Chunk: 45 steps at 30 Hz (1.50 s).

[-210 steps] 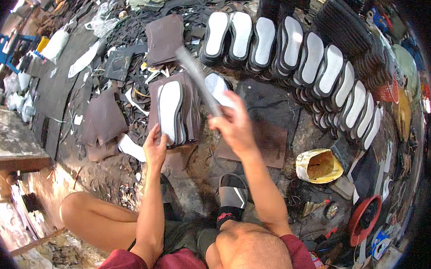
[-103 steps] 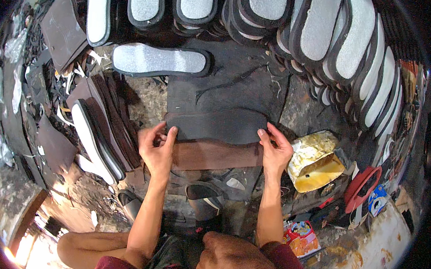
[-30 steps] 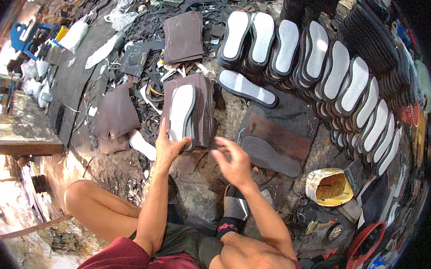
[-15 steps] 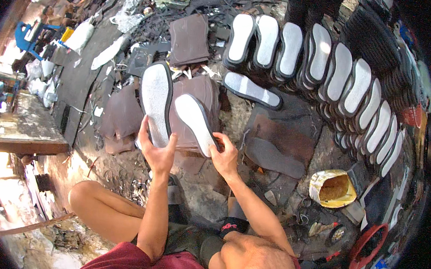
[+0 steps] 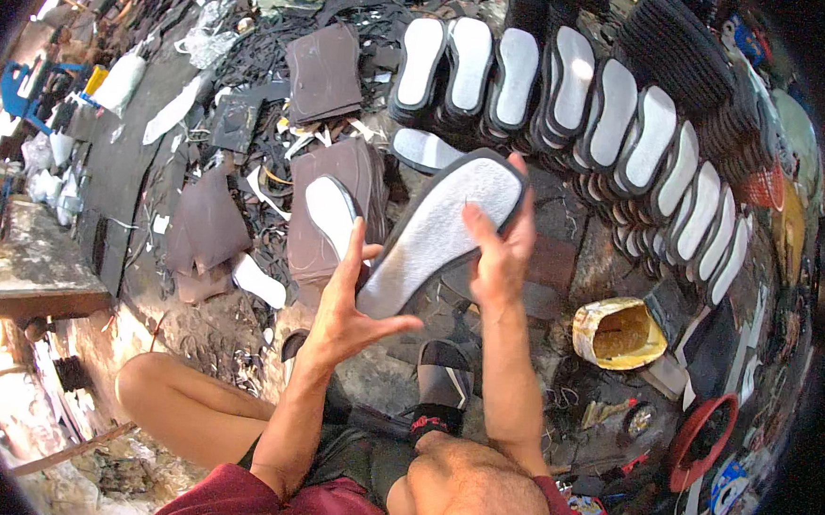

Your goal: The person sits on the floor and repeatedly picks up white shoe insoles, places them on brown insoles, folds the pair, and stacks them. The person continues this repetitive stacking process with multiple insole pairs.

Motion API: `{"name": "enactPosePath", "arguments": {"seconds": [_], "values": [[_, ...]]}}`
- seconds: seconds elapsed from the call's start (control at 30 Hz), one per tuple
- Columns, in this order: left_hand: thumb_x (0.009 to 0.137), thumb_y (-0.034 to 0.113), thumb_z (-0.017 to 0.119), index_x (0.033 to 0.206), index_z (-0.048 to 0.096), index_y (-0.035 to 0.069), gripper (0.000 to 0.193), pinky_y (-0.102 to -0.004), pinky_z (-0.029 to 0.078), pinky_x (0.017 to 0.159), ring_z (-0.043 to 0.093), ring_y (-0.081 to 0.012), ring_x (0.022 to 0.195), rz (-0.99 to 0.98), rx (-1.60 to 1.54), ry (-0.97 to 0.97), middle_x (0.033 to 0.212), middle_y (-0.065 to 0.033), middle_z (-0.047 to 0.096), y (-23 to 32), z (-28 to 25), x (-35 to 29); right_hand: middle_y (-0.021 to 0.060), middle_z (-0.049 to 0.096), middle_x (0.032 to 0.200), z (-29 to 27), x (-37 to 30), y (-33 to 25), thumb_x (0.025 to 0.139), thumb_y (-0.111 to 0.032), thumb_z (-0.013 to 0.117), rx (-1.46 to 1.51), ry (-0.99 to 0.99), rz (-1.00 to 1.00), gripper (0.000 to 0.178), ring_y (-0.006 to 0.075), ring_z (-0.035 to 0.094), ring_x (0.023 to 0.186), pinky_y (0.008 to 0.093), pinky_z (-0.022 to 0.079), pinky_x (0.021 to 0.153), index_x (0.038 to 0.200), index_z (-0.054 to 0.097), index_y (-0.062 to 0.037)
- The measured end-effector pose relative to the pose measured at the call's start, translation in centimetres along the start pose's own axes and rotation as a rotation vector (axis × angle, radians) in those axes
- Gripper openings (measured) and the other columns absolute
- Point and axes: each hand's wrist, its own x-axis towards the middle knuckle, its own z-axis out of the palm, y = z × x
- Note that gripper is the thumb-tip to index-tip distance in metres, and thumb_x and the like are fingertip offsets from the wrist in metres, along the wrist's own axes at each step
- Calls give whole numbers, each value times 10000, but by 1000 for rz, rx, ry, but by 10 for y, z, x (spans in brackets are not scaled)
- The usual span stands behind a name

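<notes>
Saw a yellow tub (image 5: 585, 331) on the floor at right, with a red ring (image 5: 680, 451) lower down and a blue-and-white packet (image 5: 728, 486) just beside the ring. Spotted a red basket (image 5: 764, 188) farther up the same side. Noted a bench (image 5: 30, 251) at far left, a white bag (image 5: 119, 87) beyond, and a clear bag (image 5: 207, 41) higher still.
</notes>
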Motion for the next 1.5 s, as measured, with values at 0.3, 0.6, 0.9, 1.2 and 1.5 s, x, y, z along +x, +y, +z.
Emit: {"name": "enactPosePath", "arguments": {"seconds": [0.3,0.6,0.9,1.2,1.5], "values": [[830,-51,695,1435,478,-33,643,-293,513,954,653,-182,1113,-567,-1155,-39,1233,-126,672,21,31,4,104,559,1357,-63,20,-39,996,-341,591,-74,325,-137,597,223,542,1231,412,414,1070,1504,393,-97],[979,369,482,1538,327,60,657,-379,475,1006,571,-234,1229,-690,-1501,-303,1424,-107,535,16,72,4,282,418,1507,-175,-50,-123,764,-146,618,-575,-94,-251,604,367,392,1417,488,216,1202,1340,573,32],[888,-15,700,1362,535,-36,503,-283,509,925,633,-134,1087,-558,-1154,134,1239,-96,663,45,98,53,132,681,1114,-148,-112,-84,790,-71,775,-1157,147,-211,267,308,599,1141,435,471,990,1038,691,-19],[879,-8,721,1388,529,-48,545,-274,527,909,656,-134,1024,-507,-1019,-154,1185,-125,692,58,89,40,126,685,1200,-66,-36,-92,877,-83,742,-492,50,66,373,171,647,1053,301,521,889,1228,660,16],[852,70,766,1355,505,-72,584,-251,488,627,621,-99,765,-917,-1009,54,846,-34,685,19,111,46,168,263,1621,-90,-79,-92,880,-342,738,-859,-216,-269,790,316,353,1438,424,269,1182,1513,381,-30]]}}
